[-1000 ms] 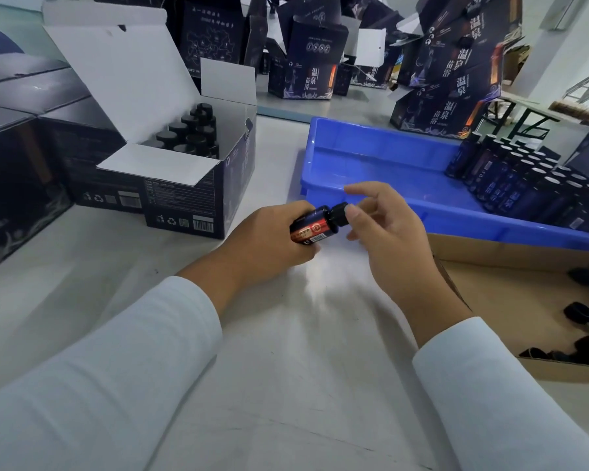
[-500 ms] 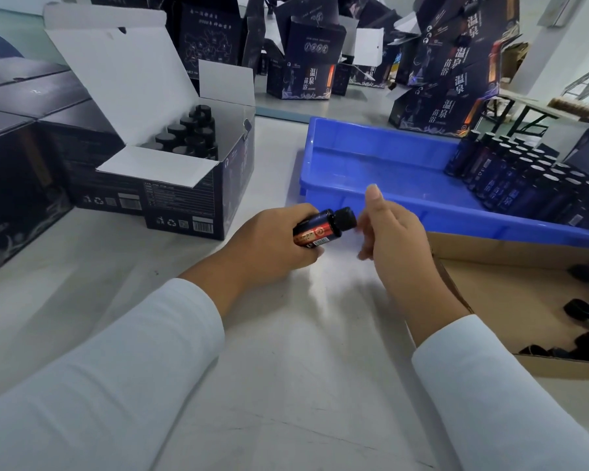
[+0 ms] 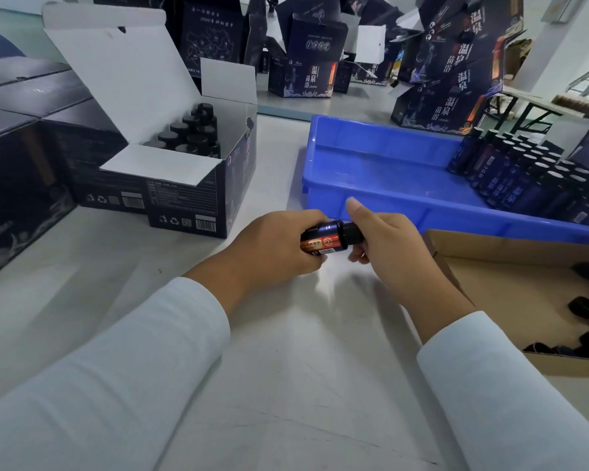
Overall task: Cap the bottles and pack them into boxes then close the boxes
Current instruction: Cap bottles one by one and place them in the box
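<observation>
Since the small dark glass bottle with a red label point(image 3: 322, 240) lies sideways in the gripping left hand point(image 3: 279, 248), its black screw cap point(image 3: 351, 233) points right into the right hand point(image 3: 386, 243), which pinches it, above the table.

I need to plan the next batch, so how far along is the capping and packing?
Done: capped bottles stand in the open dark cardboard box. In hand: the left hand holds a small dark red-labelled bottle while the right hand grips its black cap. Left: many dark bottles wait in the blue plastic tray, and the box is unclosed.
</observation>
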